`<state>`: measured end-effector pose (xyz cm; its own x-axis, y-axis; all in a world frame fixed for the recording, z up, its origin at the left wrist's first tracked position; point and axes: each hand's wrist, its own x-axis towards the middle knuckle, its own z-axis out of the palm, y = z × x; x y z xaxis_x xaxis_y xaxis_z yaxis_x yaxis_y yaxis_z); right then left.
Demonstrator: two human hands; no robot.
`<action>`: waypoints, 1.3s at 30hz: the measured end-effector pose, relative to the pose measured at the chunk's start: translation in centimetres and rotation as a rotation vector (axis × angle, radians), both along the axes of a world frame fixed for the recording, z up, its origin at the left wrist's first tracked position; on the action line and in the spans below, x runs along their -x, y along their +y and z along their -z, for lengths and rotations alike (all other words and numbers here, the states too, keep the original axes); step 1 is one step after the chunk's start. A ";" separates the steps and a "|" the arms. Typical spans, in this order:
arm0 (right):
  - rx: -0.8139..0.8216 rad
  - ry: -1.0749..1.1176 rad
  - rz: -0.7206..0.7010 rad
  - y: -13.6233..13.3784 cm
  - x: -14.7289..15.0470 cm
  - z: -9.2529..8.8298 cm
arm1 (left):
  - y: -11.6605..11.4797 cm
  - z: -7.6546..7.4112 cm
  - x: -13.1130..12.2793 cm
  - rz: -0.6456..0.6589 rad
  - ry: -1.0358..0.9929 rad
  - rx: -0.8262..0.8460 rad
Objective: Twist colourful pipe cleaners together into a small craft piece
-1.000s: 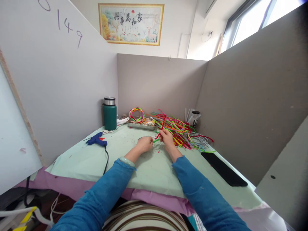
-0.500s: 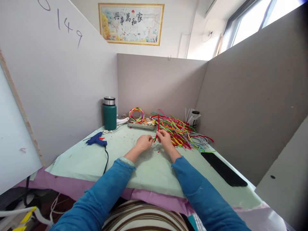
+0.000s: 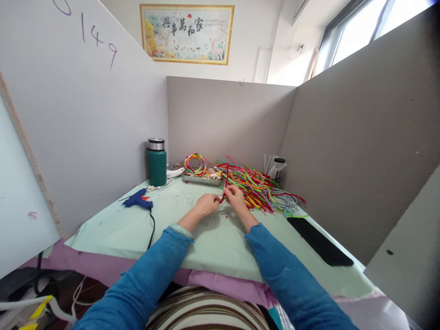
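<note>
Between my hands, above the middle of the table, is a red pipe cleaner (image 3: 227,175), bent sharply at its top. My right hand (image 3: 235,196) pinches it partway down, and its lower end slants toward my left hand (image 3: 208,204). The fingers of my left hand are closed at that lower end; what exactly sits between the fingertips is too small to make out. Behind my right hand spreads a heap of colourful pipe cleaners (image 3: 261,185), mostly red, green, orange and yellow.
A metal tray (image 3: 202,181) at the back holds small pieces and a multicoloured ring (image 3: 195,164). To the left are a green bottle (image 3: 157,165) and a blue glue gun (image 3: 138,199) with its cord. A black flat object (image 3: 319,240) lies at right. Grey partitions enclose the table.
My left hand has shifted very slightly to the right, closer to my right hand. A green bit that showed between the fingertips is no longer visible. The right hand stays in place.
</note>
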<state>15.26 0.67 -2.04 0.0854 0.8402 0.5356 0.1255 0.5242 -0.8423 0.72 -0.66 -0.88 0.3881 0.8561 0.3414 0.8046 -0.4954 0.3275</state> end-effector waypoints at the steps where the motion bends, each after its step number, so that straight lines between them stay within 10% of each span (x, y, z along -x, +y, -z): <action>1: -0.002 -0.005 0.003 0.0 0.0 0.0 | -0.1 -0.1 0.0 -0.005 0.010 0.004; 39: -0.142 -0.253 0.094 -0.4 0.7 0.2 | -0.8 -0.2 0.0 -0.053 0.123 -0.054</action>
<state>14.61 0.27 -2.24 0.0082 0.7498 0.6616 0.3756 0.6109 -0.6969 0.69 -1.48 -0.72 0.3847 0.8582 0.3398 0.8625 -0.4653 0.1986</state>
